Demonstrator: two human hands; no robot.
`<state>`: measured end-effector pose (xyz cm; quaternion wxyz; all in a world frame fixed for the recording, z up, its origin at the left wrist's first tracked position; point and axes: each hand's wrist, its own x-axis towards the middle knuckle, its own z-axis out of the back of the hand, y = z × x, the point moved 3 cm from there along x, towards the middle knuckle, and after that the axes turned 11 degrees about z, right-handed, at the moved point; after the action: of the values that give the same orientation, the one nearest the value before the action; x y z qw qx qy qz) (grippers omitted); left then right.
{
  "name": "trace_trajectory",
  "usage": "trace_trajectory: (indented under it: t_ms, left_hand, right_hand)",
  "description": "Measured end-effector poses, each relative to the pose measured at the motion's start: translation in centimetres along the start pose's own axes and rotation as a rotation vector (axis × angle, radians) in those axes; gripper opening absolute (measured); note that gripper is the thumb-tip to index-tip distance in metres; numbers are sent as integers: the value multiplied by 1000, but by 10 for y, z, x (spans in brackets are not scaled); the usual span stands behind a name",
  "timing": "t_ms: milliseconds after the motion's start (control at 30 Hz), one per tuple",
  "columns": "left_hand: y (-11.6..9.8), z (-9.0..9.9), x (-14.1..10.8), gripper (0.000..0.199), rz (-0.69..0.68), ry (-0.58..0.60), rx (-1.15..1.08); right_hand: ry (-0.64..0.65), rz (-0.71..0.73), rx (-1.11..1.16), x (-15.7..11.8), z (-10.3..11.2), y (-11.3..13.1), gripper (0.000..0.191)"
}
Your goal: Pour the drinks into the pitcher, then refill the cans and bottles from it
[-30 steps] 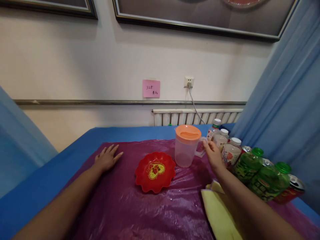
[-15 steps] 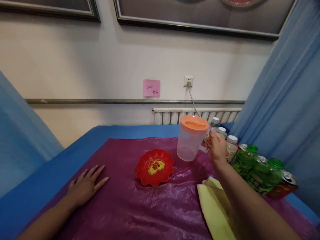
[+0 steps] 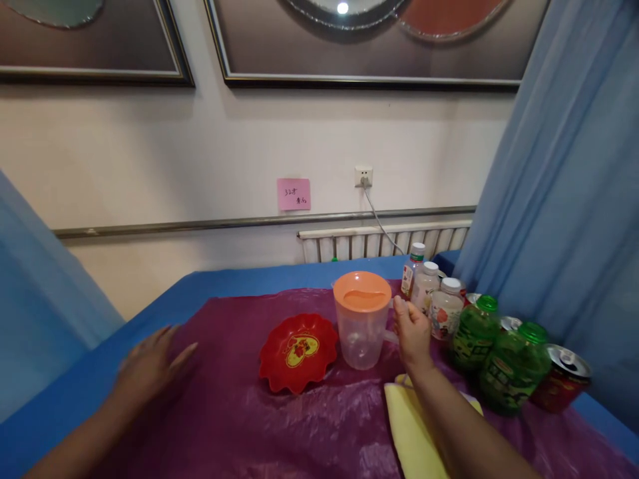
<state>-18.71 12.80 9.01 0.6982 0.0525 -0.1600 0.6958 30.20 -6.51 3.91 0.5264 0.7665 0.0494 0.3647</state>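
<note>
My right hand [image 3: 413, 329] is closed round the handle of a clear plastic jug [image 3: 360, 339] with an orange lid, which is upright just right of a red plate. The red plate [image 3: 298, 352] has a wavy rim and a yellow printed design. On the left, my left hand [image 3: 147, 364] is over the purple sheet, its thumb apart from the fingers and nothing in it; motion blurs it slightly. Under my right forearm lies a folded yellow cloth [image 3: 412, 426], partly hidden by the arm.
Right of the jug stand white-capped bottles [image 3: 446, 309], green bottles [image 3: 515, 366] and a red can [image 3: 562, 379]. A purple plastic sheet [image 3: 224, 412] covers part of the blue table cover [image 3: 170, 303]. Blue curtains [image 3: 549, 199] hang at both sides; a radiator [image 3: 359, 245] is behind.
My right hand has brought the jug lower, nearer and slightly left, closer to the plate. My left hand has shifted a little left. The camera view has tilted up.
</note>
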Motion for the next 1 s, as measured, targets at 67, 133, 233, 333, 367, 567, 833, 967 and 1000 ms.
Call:
trace_trajectory:
  t_ms: [67,133,233,333,367,567,833,967,1000]
  left_hand:
    - [-77,36,-10,68,-221,-73,-115]
    - [-163,68,-28,52,-449,-67,-212]
    - [-280,98,-56,37,-880,68,-289]
    - [-352,101,-64,28,-1104,171,-205]
    - [-366,97,-62,26,-1146,222,-140]
    - [-393,77,-46,7,-1186,311,-62]
    - [-383,133,-25,24,-995,366,-425]
    - [-324,142,-14,31,-739,445,-495]
    - [-299,136,-12,35,-643,495,-530]
  right_hand:
    - [0,15,-30,0,1,-1,55]
    - [5,61,-95,1,2,0,55]
    - [3,125,-165,3,0,2,56]
    - [-1,144,-186,5,-2,4,57]
    - [1,149,-192,5,-3,5,56]
    - [27,161,-216,6,-4,2,55]
    - [32,179,-228,6,-4,3,53]
    - [30,180,-228,4,-1,4,53]
    - [32,178,-228,4,0,4,53]
